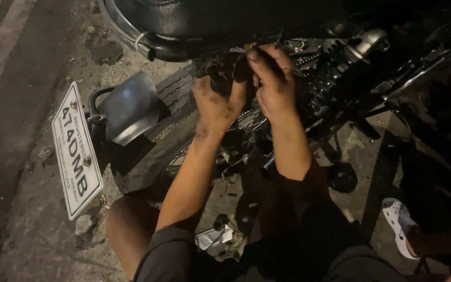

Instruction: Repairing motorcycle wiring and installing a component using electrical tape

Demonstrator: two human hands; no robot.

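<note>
We are crouched behind a motorcycle's rear wheel [176,112], both hands raised to a dark part [225,70] tucked under the seat [225,18] at about twelve o'clock in view; our left hand [216,102], smudged with grease, has its fingers curled up into that shadowed spot, and our right hand [273,83] sits just beside it at its three o'clock, fingers bent over the same area and touching the left; whether either hand truly clamps something or only presses on it we cannot tell, since the fingertips vanish into the dark (the light here is poor). The rear mudguard [129,107] and a white licence plate [76,151] hang off at nine o'clock; the spring of the shock absorber [322,78] runs at two o'clock.

As for progress, we judge the work to be mid-way: the wheel is on the bike and the hands are busy at the fitting, so nothing looks finished; small loose bits and a pale scrap [212,236] lie on the concrete ground [32,219] at six o'clock, between our knees, which suggests parts not yet refitted. A white clog [399,222] on another person's foot rests at four o'clock, well apart.
</note>
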